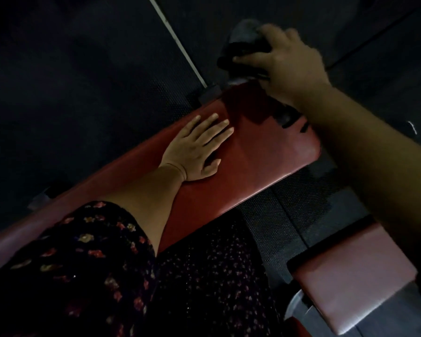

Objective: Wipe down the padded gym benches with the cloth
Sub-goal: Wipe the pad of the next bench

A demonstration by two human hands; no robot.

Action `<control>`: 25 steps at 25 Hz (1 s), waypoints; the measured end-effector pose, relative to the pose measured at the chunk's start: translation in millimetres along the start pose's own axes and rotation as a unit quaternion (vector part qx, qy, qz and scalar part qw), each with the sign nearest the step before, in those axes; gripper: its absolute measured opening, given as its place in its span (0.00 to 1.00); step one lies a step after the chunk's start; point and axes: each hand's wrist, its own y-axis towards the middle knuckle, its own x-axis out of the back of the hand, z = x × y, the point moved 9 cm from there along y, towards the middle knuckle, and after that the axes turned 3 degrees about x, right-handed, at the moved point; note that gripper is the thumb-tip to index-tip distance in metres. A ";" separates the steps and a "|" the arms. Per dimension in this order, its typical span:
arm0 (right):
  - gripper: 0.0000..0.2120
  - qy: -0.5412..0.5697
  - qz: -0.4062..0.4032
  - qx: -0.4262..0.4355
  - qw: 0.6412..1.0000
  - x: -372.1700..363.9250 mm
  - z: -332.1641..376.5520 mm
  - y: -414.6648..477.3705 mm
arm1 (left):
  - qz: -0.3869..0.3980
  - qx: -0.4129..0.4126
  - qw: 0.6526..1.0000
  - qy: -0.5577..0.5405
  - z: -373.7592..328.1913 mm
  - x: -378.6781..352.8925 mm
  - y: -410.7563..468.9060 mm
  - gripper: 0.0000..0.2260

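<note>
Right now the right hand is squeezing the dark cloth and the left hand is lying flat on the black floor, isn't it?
One bit is wrong. The left hand lies flat on the long red padded bench instead, as the head view shows. The rest holds: the right hand grips the dark crumpled cloth.

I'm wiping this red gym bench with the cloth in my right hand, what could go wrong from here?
1. The cloth is bunched in your right hand at the far end of the bench, so it may wipe only a narrow strip.
2. Your left hand lies flat on the bench; the patch under it might get skipped.
3. The dark marks near the far corner may be tears; the cloth could snag there.
</note>
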 end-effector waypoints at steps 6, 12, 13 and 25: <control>0.21 -0.092 0.083 0.110 0.986 -37.5 25.5 12.1 | -0.016 -0.002 1.000 -0.008 -1.0 0.7 -0.5 0.32; 0.17 -0.131 0.076 -0.110 0.982 -35.9 23.9 19.1 | -0.032 -0.012 0.999 -0.025 -3.2 2.9 -1.0 0.29; 0.17 -0.133 0.067 -0.062 0.987 -38.1 41.8 20.1 | -0.035 -0.013 0.999 -0.024 -3.5 4.1 -1.2 0.29; 0.24 0.178 0.086 -0.252 0.947 -93.6 -118.4 -68.1 | -0.025 -0.010 1.000 -0.007 -4.1 3.4 -0.7 0.29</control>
